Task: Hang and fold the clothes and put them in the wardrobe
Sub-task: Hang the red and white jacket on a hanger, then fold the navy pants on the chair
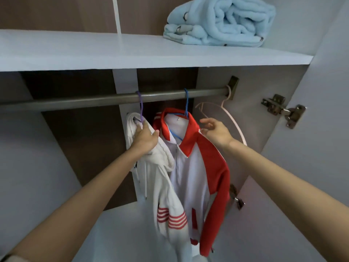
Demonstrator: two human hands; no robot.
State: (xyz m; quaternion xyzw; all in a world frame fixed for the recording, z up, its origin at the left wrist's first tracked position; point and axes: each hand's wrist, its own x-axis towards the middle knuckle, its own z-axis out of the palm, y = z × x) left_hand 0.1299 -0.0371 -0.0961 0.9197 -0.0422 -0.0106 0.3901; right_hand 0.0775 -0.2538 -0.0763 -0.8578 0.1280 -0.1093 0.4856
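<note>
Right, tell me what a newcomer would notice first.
The red and white jacket hangs from a blue hanger on the rail, centre, the right hand open beside its collar. Left of it, the left hand grips a white hoodie on a purple hanger. A light blue blanket sits on the shelf above.

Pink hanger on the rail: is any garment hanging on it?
No, the pink hanger hangs bare on the rail, right of the red jacket.
</note>
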